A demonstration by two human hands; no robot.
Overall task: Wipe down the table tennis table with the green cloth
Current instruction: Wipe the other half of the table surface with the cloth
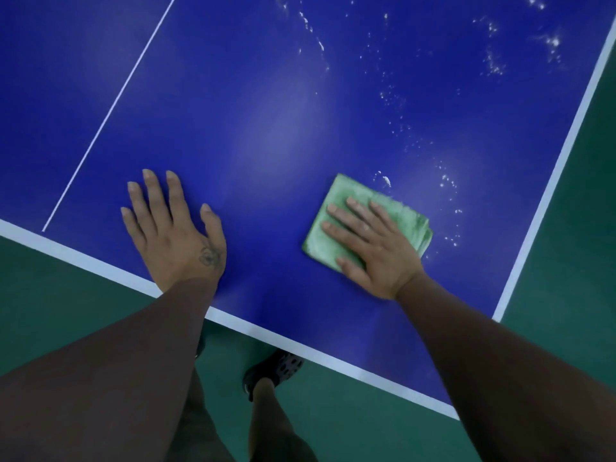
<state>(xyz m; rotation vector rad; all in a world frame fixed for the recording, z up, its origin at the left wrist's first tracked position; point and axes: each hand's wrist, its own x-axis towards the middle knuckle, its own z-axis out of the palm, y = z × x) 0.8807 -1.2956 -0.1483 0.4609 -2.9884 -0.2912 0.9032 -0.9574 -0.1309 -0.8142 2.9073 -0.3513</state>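
Green cloth (pixel 336 228), folded, fuzzy, pressed under right hand (pixel 373 248) with straight fingers, left hand (pixel 173 228) splayed flat, glossy blue table tennis table (pixel 266 111) droplet-speckled, green floor (pixel 566 245).

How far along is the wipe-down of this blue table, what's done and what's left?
Done: the blue table tennis table shows no specks across its middle. In hand: the right hand presses the folded green cloth flat near the right edge; the left hand rests flat on the table. Left: white specks trail from beside the cloth to the far right.
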